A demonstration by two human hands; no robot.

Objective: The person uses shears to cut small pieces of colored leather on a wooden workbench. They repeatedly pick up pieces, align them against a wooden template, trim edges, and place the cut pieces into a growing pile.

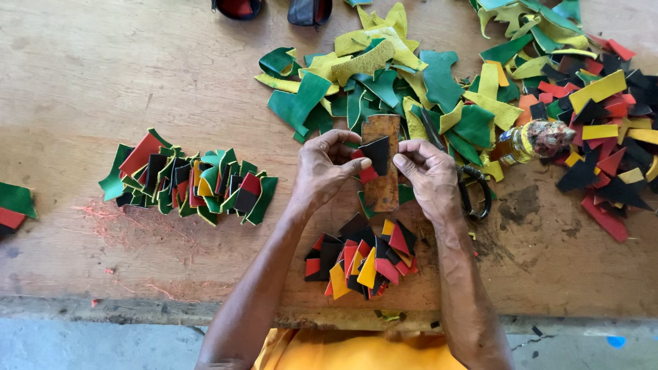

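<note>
Nearest lay a pile of small scraps (361, 259) on the bench (82, 75). Just beyond, the left hand (322, 171) and right hand (428, 175) pinched a black triangle (378, 153) between fingertips, over a wooden block (382, 181). Farther off spread green scraps (384, 89).

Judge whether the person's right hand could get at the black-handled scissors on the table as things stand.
Probably yes. The scissors lie just beside the right hand, with nothing over the handles, but its grip is busy on a black piece that the left hand also pinches.
</note>
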